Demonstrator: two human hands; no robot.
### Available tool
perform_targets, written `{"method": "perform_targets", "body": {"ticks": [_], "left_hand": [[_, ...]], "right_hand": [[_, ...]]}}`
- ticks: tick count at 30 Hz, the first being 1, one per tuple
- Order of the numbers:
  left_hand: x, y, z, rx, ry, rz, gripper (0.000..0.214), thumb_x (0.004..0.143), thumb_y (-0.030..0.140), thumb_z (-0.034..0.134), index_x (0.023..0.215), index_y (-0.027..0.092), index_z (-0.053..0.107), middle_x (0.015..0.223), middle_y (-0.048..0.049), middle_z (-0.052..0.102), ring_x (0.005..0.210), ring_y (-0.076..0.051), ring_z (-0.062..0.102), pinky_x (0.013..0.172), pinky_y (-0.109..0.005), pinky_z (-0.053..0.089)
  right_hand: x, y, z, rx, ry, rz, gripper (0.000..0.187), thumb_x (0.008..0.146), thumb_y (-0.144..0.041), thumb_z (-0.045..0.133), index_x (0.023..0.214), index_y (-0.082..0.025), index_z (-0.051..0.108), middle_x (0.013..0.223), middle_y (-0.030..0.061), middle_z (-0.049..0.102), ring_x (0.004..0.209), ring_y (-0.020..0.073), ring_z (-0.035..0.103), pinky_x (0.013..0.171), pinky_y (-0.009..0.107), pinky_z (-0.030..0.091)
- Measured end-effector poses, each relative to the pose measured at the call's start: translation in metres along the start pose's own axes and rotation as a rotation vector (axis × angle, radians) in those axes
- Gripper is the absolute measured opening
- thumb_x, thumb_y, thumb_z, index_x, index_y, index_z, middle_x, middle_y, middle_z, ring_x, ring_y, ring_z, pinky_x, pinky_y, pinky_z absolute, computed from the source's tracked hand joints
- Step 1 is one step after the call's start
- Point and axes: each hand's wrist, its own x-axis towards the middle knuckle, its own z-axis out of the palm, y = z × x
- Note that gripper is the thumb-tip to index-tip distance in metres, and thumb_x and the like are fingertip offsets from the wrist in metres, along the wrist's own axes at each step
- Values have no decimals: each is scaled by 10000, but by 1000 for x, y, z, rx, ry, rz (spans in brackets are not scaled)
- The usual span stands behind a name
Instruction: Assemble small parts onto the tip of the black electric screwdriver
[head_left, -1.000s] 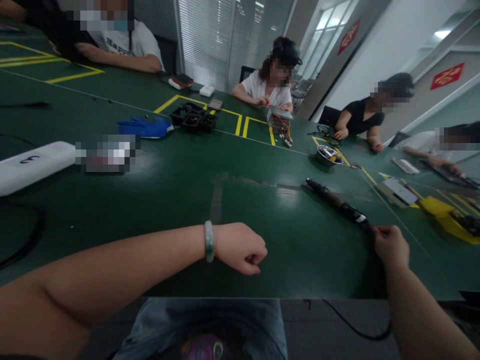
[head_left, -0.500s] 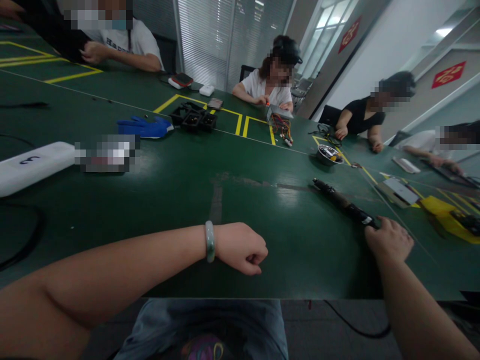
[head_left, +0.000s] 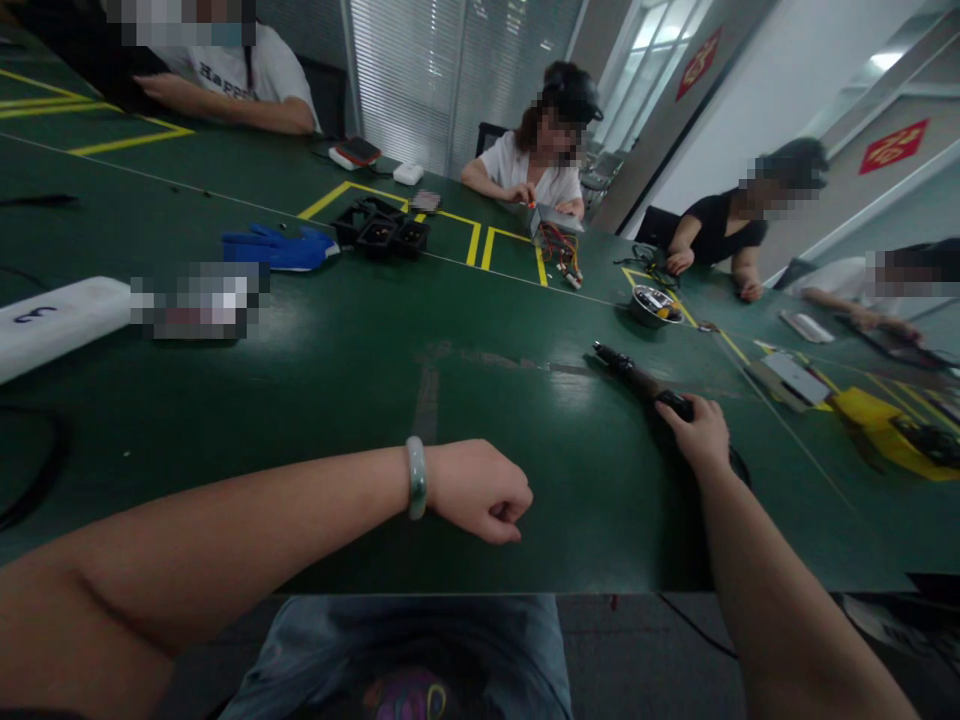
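My right hand (head_left: 699,432) is wrapped around the rear of a black electric screwdriver (head_left: 636,376) on the right side of the green table. The screwdriver's tip points up and to the left, and its cord trails behind my wrist. My left hand (head_left: 480,490), with a jade-coloured bangle (head_left: 417,478) at the wrist, rests on the table near the front edge. Its fingers are curled into a loose fist, and nothing shows in them. A stretch of tabletop separates the two hands.
At the left lie a white power strip (head_left: 64,322), a blurred-out item (head_left: 202,300) and a blue glove (head_left: 277,248). Black plastic parts (head_left: 382,230) sit farther back. A metal bowl (head_left: 651,306) and a yellow container (head_left: 892,430) stand at the right. Several co-workers sit across the table.
My right hand has moved left along the table, taking the screwdriver with it, and its grip now sits more around the tool's rear. My left hand stays in place. The view has shifted slightly.
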Motion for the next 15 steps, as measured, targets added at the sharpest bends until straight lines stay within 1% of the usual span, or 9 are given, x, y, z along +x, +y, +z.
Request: {"method": "perform_targets", "body": {"ticks": [3,5,6,8,9,11,13,14,15], "left_hand": [[1,-1,0,-2,-2,5,167,818,353,661,748,214,599,722,45,620,630,-95,557,529,-236,354],[2,-2,-2,21,5,19,161,829,347,643,752,213,597,748,38,625,653,-98,565,556,-237,379],[2,-2,-4,45,28,21,147,839,343,628,770,215,602,774,31,632,687,-106,577,589,-240,400],[1,-3,-10,104,142,-11,112,860,327,590,852,219,619,867,6,650,804,-135,602,710,-261,448],[1,-4,-13,135,233,-54,115,870,311,569,910,217,621,932,-12,654,885,-156,605,790,-284,461],[0,-6,-20,198,451,-193,188,874,260,530,1036,199,603,1082,-54,639,1053,-198,575,943,-345,446],[-2,-10,-24,265,618,-344,310,860,194,497,1163,175,559,1236,-88,586,1212,-226,501,1066,-397,387],[-3,-13,-25,297,655,-408,382,849,167,485,1229,166,526,1306,-97,549,1281,-234,452,1114,-418,345],[-4,-17,-25,325,663,-459,449,838,148,476,1286,160,490,1362,-100,511,1338,-240,400,1153,-438,300]], "right_hand": [[-5,-59,8,110,-26,-199,557,780,-624,579,1112,-181,645,1040,116,579,1001,273,539,923,412,420],[-14,-109,14,204,-44,-344,518,786,-601,598,1088,-182,644,1011,106,578,976,267,537,913,418,426],[-21,-135,17,249,-61,-410,491,797,-586,598,1081,-188,642,1002,98,574,961,262,536,901,423,432],[-39,-188,23,311,-107,-522,434,822,-541,595,1094,-204,631,1007,90,568,964,259,532,896,431,432],[-51,-212,26,324,-139,-568,407,834,-512,593,1113,-216,621,1036,90,564,982,262,526,900,437,429],[-73,-252,30,335,-191,-636,388,838,-435,592,1163,-223,592,1087,99,552,1002,275,514,896,457,429],[-92,-279,32,343,-255,-723,407,838,-340,565,1222,-208,543,1151,118,534,1054,288,497,923,477,421],[-100,-286,31,356,-281,-761,433,835,-298,546,1255,-199,509,1187,127,521,1093,292,484,948,485,413],[-105,-290,29,374,-298,-789,467,829,-268,533,1287,-192,472,1227,135,502,1138,294,466,976,490,404]]}}
